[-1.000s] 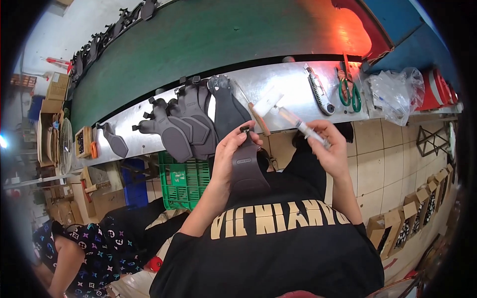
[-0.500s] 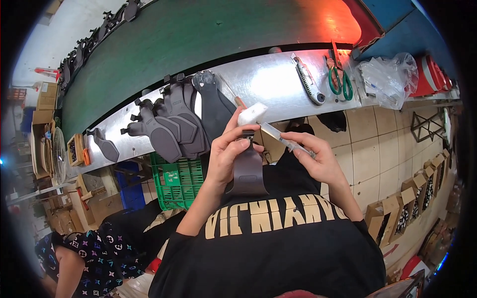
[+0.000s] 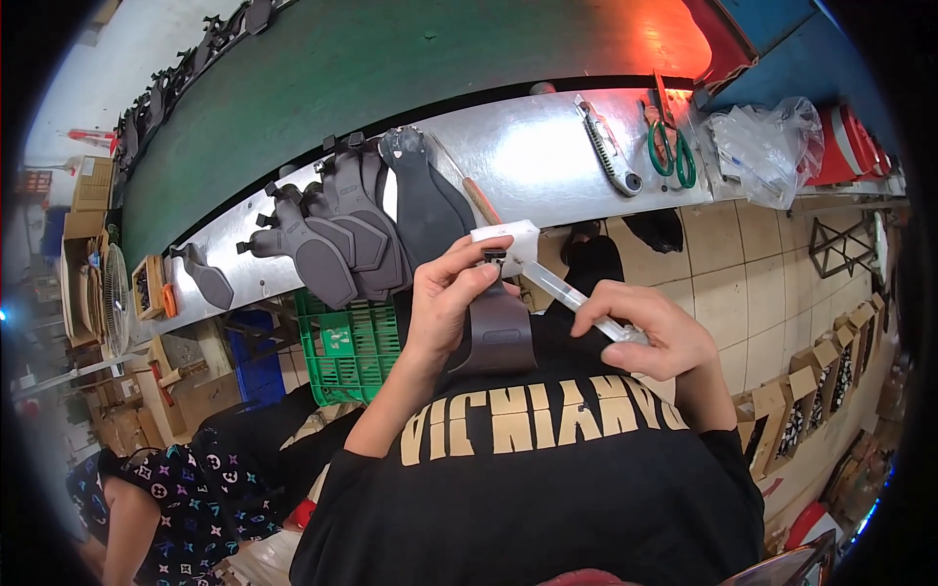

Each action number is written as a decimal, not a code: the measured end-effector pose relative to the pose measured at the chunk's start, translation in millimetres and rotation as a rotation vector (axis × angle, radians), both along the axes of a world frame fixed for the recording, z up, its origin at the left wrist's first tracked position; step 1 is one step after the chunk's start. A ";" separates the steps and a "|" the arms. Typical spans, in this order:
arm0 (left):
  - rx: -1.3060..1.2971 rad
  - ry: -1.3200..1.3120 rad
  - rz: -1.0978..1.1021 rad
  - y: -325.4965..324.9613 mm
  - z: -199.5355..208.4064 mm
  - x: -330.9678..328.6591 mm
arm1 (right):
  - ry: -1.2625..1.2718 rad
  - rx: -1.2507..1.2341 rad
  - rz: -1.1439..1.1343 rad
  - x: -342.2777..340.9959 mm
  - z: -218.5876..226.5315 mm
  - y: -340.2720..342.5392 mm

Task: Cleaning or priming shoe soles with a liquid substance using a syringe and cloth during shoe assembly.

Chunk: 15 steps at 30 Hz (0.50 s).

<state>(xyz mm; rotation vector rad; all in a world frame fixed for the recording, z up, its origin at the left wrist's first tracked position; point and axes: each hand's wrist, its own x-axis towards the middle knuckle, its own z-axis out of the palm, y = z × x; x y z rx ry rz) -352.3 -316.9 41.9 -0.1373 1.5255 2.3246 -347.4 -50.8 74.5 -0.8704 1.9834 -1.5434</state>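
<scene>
My left hand (image 3: 445, 303) is closed around the narrow end of a dark grey strap piece (image 3: 502, 337) with a small black buckle, which curves down in front of my shirt. A folded white pad or cloth (image 3: 523, 237) sits just behind those fingers, apparently held by the same hand. In my right hand (image 3: 653, 330), thumb and fingers grip a slim, clear-and-silver pen-like tool (image 3: 560, 291). Its tip points up and left and lies close to the white pad; whether they touch I cannot tell.
Several similar strap pieces (image 3: 325, 272) lie piled on the metal bench (image 3: 528, 146), beside a wooden-handled tool (image 3: 481, 200). Further right are a utility knife (image 3: 610, 151), green-handled scissors (image 3: 670, 154) and a plastic bag (image 3: 762, 146). A green belt (image 3: 391, 73) runs behind; a green crate (image 3: 347, 342) stands below. Another person sits lower left.
My right hand has pulled back to the right and lower, with the pen-like tool showing more of its length. The left hand has shifted slightly, still holding the strap piece.
</scene>
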 end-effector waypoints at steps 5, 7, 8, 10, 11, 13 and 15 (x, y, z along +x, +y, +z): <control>-0.022 0.042 -0.027 1.7 3.7 2.8 | -0.289 0.007 0.000 6.5 3.1 -6.3; -0.036 0.069 -0.018 0.1 5.0 1.7 | -0.293 0.012 -0.038 6.4 6.8 -13.8; -0.016 -0.010 -0.036 -1.6 7.5 1.0 | -0.293 0.013 -0.036 7.3 3.1 -14.6; 0.001 -0.086 -0.049 -3.9 7.9 1.6 | -0.043 -0.013 -0.077 8.9 -6.7 -18.0; 0.072 -0.115 -0.028 -4.2 5.3 3.1 | -0.042 -0.014 -0.074 9.3 -6.4 -18.7; 0.143 -0.143 -0.007 -5.5 9.4 1.6 | -0.012 -0.046 -0.062 9.8 -5.0 -18.7; -0.035 -0.077 -0.083 -9.4 24.6 -1.6 | -0.039 -0.063 -0.086 11.1 -3.5 -21.8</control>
